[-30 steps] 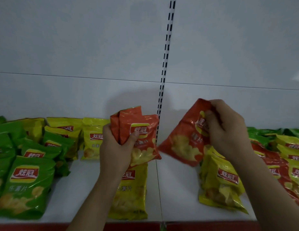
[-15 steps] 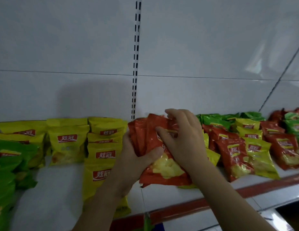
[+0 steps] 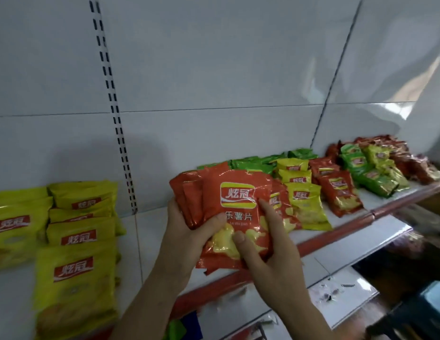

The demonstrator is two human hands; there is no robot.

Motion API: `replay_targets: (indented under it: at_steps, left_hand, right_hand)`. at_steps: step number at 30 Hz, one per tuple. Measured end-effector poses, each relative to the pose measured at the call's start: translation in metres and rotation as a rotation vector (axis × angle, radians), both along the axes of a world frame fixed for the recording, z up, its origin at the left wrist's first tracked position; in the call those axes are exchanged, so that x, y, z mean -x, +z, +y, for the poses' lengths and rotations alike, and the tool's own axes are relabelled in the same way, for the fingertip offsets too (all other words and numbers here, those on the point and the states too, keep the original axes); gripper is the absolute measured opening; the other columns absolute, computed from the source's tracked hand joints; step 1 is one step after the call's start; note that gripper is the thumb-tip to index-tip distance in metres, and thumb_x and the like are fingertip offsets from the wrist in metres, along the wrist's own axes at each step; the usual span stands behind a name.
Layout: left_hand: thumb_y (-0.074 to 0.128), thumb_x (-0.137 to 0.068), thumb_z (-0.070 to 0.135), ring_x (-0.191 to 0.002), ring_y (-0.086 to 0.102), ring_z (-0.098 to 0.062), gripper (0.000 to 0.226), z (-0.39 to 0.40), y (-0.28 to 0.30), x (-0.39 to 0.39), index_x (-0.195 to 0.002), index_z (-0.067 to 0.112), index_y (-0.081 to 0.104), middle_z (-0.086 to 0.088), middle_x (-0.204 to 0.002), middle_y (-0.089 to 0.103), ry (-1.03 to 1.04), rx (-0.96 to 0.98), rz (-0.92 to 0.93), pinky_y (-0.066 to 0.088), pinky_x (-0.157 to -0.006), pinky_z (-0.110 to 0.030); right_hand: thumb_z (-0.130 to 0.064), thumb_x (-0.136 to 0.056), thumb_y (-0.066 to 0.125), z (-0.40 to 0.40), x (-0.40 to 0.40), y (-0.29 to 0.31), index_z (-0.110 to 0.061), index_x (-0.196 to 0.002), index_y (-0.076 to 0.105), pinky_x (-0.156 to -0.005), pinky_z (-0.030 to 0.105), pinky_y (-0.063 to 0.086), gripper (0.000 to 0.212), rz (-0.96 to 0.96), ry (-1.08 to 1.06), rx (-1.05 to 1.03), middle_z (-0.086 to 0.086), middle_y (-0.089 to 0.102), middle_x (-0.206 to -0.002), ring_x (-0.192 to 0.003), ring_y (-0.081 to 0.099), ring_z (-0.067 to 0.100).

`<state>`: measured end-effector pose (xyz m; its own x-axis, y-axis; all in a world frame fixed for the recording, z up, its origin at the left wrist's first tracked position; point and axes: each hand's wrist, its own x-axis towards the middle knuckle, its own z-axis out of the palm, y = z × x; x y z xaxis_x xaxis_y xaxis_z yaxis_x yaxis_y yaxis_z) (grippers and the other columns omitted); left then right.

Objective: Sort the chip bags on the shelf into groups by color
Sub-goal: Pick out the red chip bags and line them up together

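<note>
A stack of orange-red chip bags (image 3: pixel 236 204) is held above the white shelf (image 3: pixel 152 227) at centre. My left hand (image 3: pixel 189 231) grips the stack from the left, thumb across the front bag. My right hand (image 3: pixel 268 249) holds the front bag from the right, thumb on its lower part and forefinger up its face. Yellow bags (image 3: pixel 79 236) lie grouped on the shelf at left. A mixed heap of green bags (image 3: pixel 253 163), yellow bags (image 3: pixel 305 200) and red bags (image 3: pixel 339 192) lies at right.
The shelf has a red front edge (image 3: pixel 336 231) and a white back panel with a slotted upright (image 3: pixel 116 123). Further right lie more mixed bags (image 3: pixel 376 168). A lower shelf (image 3: pixel 341 298) and dark objects (image 3: pixel 415 312) show at bottom right.
My right hand brought its red bag onto the stack in my left hand, and both hands now hold the stack together. The view has swung to the right, revealing more mixed bags.
</note>
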<state>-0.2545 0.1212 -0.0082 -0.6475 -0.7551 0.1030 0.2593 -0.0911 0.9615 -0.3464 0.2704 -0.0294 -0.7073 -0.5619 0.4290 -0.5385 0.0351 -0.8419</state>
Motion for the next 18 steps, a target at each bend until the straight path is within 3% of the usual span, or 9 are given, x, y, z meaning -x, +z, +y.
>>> replay_targets:
  at_steps: [2,6,12,14,18]
  left_hand:
    - [0.093,-0.064,0.028,-0.106,0.077,-0.024,0.085,0.021,-0.002,0.021,-0.137,0.037,0.051,0.005,-0.12,0.077,-0.035,-0.014,-0.014,0.061,-0.092,-0.055]
    - [0.096,-0.071,0.026,-0.109,0.076,-0.026,0.08,0.073,-0.003,0.071,-0.137,0.039,0.052,0.004,-0.122,0.076,-0.129,-0.035,-0.025,0.06,-0.094,-0.056]
    - [0.088,-0.072,0.034,-0.102,0.078,-0.026,0.077,0.147,-0.005,0.147,-0.137,0.046,0.05,0.004,-0.117,0.078,-0.276,-0.06,-0.048,0.064,-0.084,-0.051]
    - [0.086,-0.074,0.034,-0.102,0.078,-0.025,0.074,0.168,-0.005,0.172,-0.138,0.043,0.05,0.005,-0.117,0.078,-0.314,-0.051,-0.046,0.065,-0.082,-0.047]
    - [0.079,-0.07,0.057,-0.107,0.077,-0.023,0.075,0.198,-0.011,0.227,-0.139,0.048,0.051,0.006,-0.123,0.076,-0.36,-0.094,-0.041,0.064,-0.084,-0.047]
  right_hand:
    - [-0.072,-0.088,0.067,0.023,0.014,-0.005,-0.066,-0.148,0.035,-0.087,0.028,0.063,0.069,-0.04,-0.044,0.036,-0.024,0.062,-0.139,-0.117,0.066,-0.003]
    - [-0.086,-0.078,0.064,0.077,0.054,-0.011,-0.063,-0.153,0.032,-0.089,0.034,0.064,0.085,-0.086,-0.153,0.023,-0.021,0.065,-0.138,-0.114,0.069,-0.001]
    - [-0.07,-0.085,0.061,0.151,0.113,-0.019,-0.059,-0.157,0.029,-0.075,0.014,0.058,0.08,-0.101,-0.267,-0.002,-0.033,0.062,-0.127,-0.102,0.066,-0.014]
    - [-0.069,-0.087,0.059,0.174,0.131,-0.02,-0.06,-0.155,0.027,-0.075,0.012,0.057,0.076,-0.115,-0.286,0.002,-0.034,0.06,-0.128,-0.106,0.065,-0.014]
    - [-0.066,-0.093,0.056,0.211,0.17,-0.022,-0.067,-0.15,0.029,-0.089,0.028,0.063,0.064,-0.085,-0.354,0.014,-0.037,0.045,-0.143,-0.126,0.058,-0.005]
